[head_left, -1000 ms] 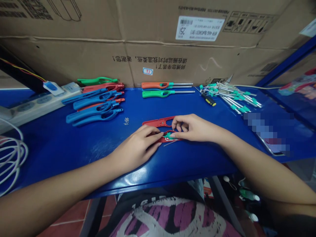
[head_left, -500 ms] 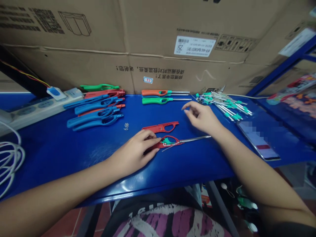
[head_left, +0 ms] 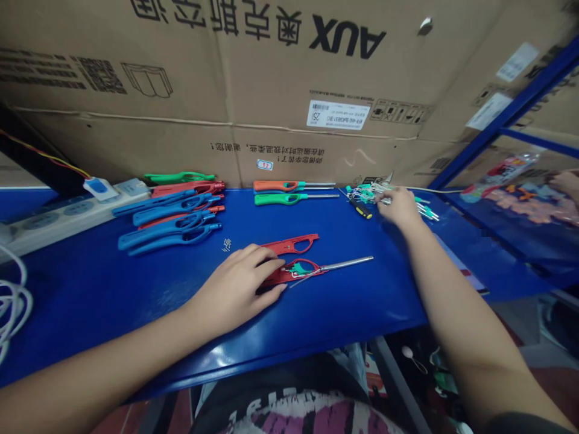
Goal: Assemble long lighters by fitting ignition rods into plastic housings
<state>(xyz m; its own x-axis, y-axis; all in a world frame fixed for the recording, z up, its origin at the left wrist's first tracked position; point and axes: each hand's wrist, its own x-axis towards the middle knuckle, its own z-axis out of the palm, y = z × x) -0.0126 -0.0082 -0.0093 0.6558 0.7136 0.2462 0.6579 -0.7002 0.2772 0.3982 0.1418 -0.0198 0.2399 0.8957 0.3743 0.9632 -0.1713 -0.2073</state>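
Note:
My left hand (head_left: 242, 280) is closed on the red half-shell of a gas lighter (head_left: 312, 266), which lies on the blue table (head_left: 203, 325). In this half sit a green trigger (head_left: 299, 269) and white wires, and a metal tube (head_left: 350, 263) sticks out to the right. Just behind it lies a second red half-shell (head_left: 289, 246), partly covered by my fingers. My right hand (head_left: 400, 208) is at the pile of metal tubes with green ends and white wires (head_left: 362, 193), its fingers curled in; what they pinch is hidden. A black and yellow screwdriver (head_left: 360, 209) lies beside it.
Several blue, red and green lighter casings (head_left: 169, 232) are stacked at the left, beside a power strip (head_left: 75, 211). Small screws (head_left: 227, 244) lie nearby. Lighters with tubes (head_left: 275, 199) rest at the back against cardboard (head_left: 181, 138). A phone (head_left: 461, 265) is under my right forearm.
My right hand has moved right and away from me, from above the table to the pile of tubes, uncovering the screwdriver. My left hand stays on the red half-shell. The view has tilted up.

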